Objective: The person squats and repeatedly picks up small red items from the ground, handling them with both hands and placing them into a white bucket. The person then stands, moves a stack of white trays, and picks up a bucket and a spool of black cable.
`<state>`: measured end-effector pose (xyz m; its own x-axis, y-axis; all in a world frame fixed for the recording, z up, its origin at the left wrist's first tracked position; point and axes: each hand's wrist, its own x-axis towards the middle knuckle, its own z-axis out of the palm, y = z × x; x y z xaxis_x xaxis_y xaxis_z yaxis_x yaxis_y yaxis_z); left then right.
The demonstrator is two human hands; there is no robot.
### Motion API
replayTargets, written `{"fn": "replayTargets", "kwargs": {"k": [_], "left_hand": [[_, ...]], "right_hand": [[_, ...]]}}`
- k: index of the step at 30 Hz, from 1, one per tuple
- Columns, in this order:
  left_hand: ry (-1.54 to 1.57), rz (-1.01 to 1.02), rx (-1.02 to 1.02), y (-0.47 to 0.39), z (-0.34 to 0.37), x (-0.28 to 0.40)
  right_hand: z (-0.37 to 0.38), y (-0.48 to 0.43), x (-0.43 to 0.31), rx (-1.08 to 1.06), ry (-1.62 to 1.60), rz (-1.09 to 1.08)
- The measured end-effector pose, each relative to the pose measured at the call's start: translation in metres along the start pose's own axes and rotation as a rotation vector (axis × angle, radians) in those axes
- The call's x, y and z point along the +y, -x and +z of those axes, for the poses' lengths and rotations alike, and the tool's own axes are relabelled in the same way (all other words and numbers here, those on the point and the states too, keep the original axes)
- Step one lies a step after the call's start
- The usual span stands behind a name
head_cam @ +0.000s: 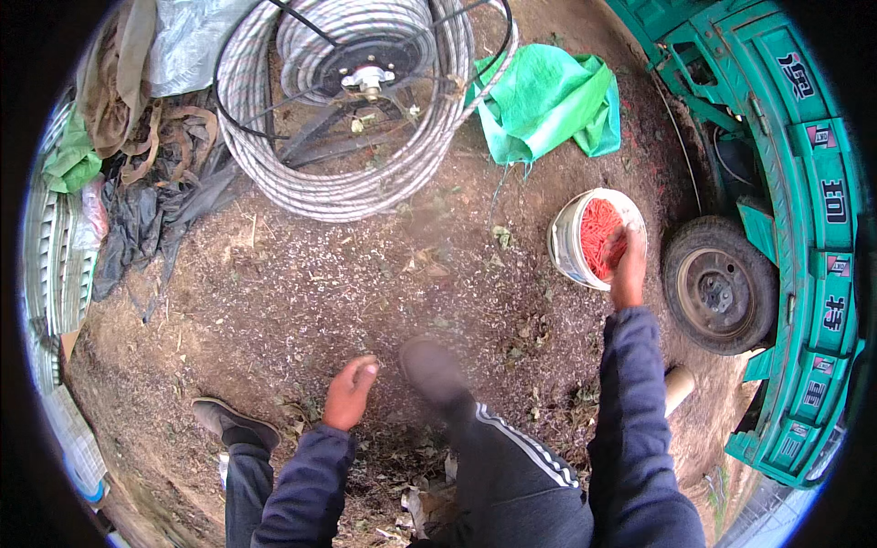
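A white plastic bucket stands on the ground at right, near the vehicle's wheel, holding many thin orange-red pieces. My right hand is at the bucket's near right rim, its fingers reaching in over the red pieces; whether it grips the bucket or some pieces cannot be made out. Over bare soil at lower centre hangs my left hand, fingers curled loosely, with no object visible in it. Its palm side is partly hidden.
A coiled striped hose lies on a reel at the top. Beside it is a green woven sheet. The green three-wheeled truck with its wheel borders the right. Dark plastic sheeting and sacks lie upper left.
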<state>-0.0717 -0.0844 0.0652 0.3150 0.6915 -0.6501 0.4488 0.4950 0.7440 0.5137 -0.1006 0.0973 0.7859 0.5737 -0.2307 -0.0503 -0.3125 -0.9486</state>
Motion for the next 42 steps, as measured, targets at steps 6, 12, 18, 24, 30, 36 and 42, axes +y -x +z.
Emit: {"fn": "replayTargets", "kwargs": {"k": [6,12,18,24,30,36,42], "left_hand": [[-0.356,0.263,0.172,-0.032,-0.017,0.016],[-0.852,0.640,0.305,-0.182,-0.037,0.133],[-1.218,0.482,0.188,-0.276,-0.058,0.187],[-1.348,0.350,-0.049,-0.300,-0.070,0.198],[-1.291,0.398,-0.149,-0.274,-0.065,0.203],[-1.219,0.403,-0.250,-0.257,-0.071,0.220],[-1.267,0.425,-0.143,-0.255,-0.066,0.212]], "right_hand": [[0.025,-0.001,0.005,0.251,0.955,-0.699],[0.240,0.064,-0.004,-0.605,0.451,-0.632],[0.358,0.036,-0.007,-0.868,0.468,-0.727],[0.350,0.011,-0.020,-0.904,0.266,-0.195],[0.384,0.004,-0.036,-0.909,0.481,-0.885],[0.456,-0.021,-0.013,-1.030,1.446,-0.784],[0.466,-0.024,0.025,-0.709,1.354,-1.097]]}}
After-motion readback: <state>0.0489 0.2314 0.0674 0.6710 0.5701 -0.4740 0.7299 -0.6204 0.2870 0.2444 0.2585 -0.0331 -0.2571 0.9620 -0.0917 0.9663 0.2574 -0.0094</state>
